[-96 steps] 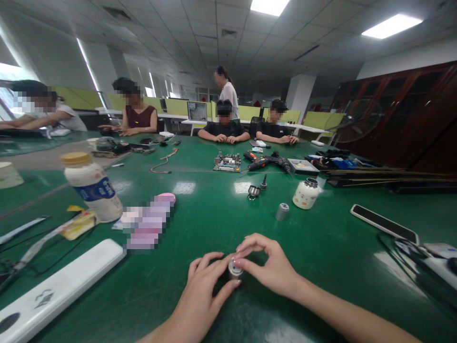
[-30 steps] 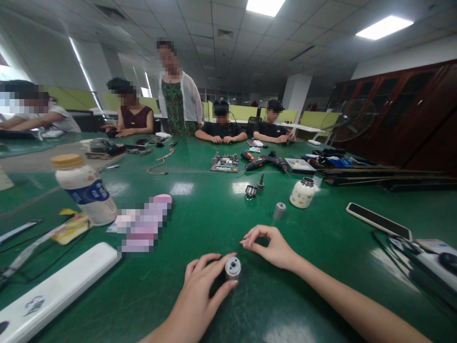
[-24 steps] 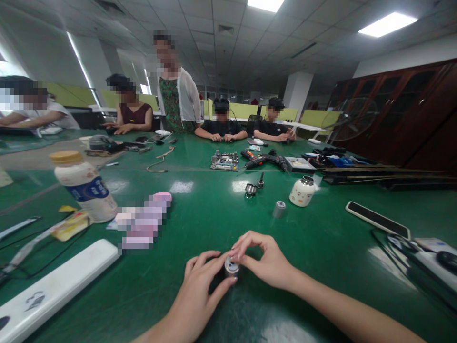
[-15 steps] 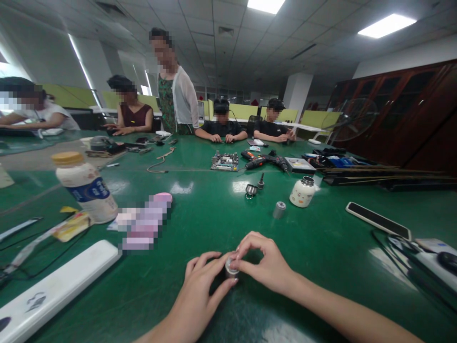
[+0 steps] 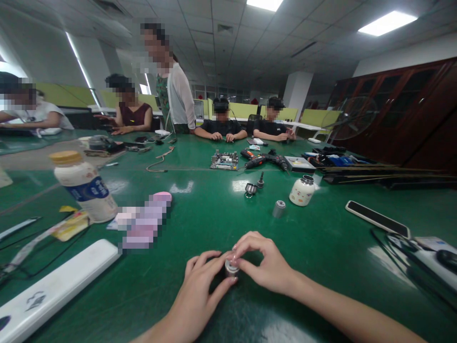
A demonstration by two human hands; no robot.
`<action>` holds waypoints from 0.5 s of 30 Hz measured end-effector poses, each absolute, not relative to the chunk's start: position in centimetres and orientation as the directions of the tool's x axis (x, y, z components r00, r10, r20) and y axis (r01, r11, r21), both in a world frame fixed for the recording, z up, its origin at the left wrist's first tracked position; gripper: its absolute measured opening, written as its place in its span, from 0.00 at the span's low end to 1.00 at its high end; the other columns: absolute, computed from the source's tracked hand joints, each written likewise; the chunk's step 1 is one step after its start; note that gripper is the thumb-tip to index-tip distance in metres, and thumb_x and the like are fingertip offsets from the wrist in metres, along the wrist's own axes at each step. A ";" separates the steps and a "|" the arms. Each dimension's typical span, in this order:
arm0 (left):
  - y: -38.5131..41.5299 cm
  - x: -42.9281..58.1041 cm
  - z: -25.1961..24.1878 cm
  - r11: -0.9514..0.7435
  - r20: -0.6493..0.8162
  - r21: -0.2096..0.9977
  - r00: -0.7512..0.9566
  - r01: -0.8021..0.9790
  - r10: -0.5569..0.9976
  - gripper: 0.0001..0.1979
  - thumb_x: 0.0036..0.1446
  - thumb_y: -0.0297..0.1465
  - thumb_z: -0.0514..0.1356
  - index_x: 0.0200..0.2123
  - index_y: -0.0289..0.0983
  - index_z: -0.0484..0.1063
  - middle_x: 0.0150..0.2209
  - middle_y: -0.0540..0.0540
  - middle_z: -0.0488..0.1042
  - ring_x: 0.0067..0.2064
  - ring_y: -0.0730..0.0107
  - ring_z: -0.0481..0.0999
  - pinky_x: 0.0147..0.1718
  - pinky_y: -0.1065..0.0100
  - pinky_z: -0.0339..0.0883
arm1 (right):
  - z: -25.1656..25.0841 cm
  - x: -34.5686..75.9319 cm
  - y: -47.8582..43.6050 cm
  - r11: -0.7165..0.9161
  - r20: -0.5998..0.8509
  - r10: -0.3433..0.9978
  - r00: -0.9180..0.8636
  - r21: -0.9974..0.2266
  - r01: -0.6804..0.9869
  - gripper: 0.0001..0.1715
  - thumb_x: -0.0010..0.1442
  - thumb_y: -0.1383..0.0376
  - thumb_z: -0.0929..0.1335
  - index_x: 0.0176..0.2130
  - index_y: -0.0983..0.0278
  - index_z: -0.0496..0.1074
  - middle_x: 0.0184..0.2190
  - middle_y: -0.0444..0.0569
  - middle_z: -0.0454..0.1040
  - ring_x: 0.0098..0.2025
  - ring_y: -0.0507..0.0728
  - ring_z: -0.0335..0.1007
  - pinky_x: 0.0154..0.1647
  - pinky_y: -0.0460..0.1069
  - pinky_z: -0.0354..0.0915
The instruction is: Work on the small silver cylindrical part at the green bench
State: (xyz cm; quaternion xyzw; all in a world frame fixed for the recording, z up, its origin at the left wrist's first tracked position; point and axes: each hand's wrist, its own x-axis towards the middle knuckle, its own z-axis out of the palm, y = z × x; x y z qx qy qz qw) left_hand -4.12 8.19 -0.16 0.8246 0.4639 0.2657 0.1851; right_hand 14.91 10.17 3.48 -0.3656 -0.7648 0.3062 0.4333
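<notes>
A small metal cylinder stands upright on the green table, directly in front of me. My left hand is closed around its side, thumb at the near side and fingers behind. Just over its top, the thumb and fingertips of my right hand are pinched together; whatever they hold is too small to make out. Farther off stand a similar grey cylinder and a cream flask with printed pictures and an open metal mouth. Left of these lie a metal cup-shaped part with a ring and a dark, narrow fitting.
A drink bottle, a white power strip and a pixelated pink item are on the left. A phone and cables lie right. Beyond sit a circuit board and power drills. Several people are around the table.
My right fingertips have lifted slightly, so more of the cylinder's top shows. My left hand stays around it. The standing person has leaned and turned to the left.
</notes>
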 end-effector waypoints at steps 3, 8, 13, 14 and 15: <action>8.0 -4.2 -0.2 -0.509 0.273 0.548 0.433 0.664 0.859 0.20 0.60 0.32 0.60 0.56 0.49 0.67 0.50 0.47 0.75 0.53 0.57 0.68 0.50 0.54 0.62 | 3.5 14.8 10.3 0.535 0.472 0.838 -0.274 -0.809 0.243 0.05 0.55 0.67 0.71 0.28 0.61 0.74 0.30 0.47 0.78 0.37 0.55 0.74 0.42 0.52 0.66; 7.9 -4.2 -0.1 -0.501 0.263 0.541 0.430 0.676 0.864 0.21 0.60 0.33 0.60 0.57 0.49 0.66 0.51 0.47 0.74 0.53 0.56 0.69 0.50 0.55 0.62 | 3.2 16.6 12.5 0.425 0.383 0.887 -0.259 -0.896 0.129 0.11 0.53 0.60 0.74 0.28 0.64 0.71 0.30 0.48 0.77 0.37 0.56 0.77 0.43 0.52 0.70; 8.1 -4.2 -0.2 -0.510 0.278 0.537 0.429 0.672 0.859 0.22 0.60 0.34 0.59 0.58 0.50 0.66 0.51 0.47 0.75 0.53 0.56 0.68 0.50 0.55 0.63 | 0.9 19.4 15.1 0.300 0.162 0.878 -0.450 -0.919 0.254 0.19 0.48 0.53 0.75 0.27 0.67 0.73 0.34 0.50 0.76 0.36 0.56 0.78 0.43 0.53 0.70; 8.2 -4.2 -0.2 -0.510 0.280 0.538 0.428 0.671 0.859 0.22 0.60 0.34 0.59 0.58 0.50 0.66 0.50 0.47 0.75 0.53 0.56 0.68 0.50 0.55 0.63 | 0.4 19.8 15.4 0.292 0.141 0.871 -0.471 -0.919 0.265 0.19 0.49 0.53 0.75 0.28 0.67 0.74 0.34 0.51 0.75 0.35 0.56 0.77 0.43 0.53 0.71; 8.2 -4.2 -0.3 -0.509 0.282 0.539 0.426 0.671 0.860 0.22 0.60 0.34 0.59 0.58 0.50 0.66 0.50 0.47 0.75 0.53 0.56 0.68 0.50 0.55 0.63 | 0.1 20.0 15.5 0.293 0.129 0.864 -0.487 -0.915 0.277 0.19 0.49 0.53 0.75 0.28 0.67 0.74 0.35 0.50 0.75 0.35 0.55 0.77 0.43 0.52 0.71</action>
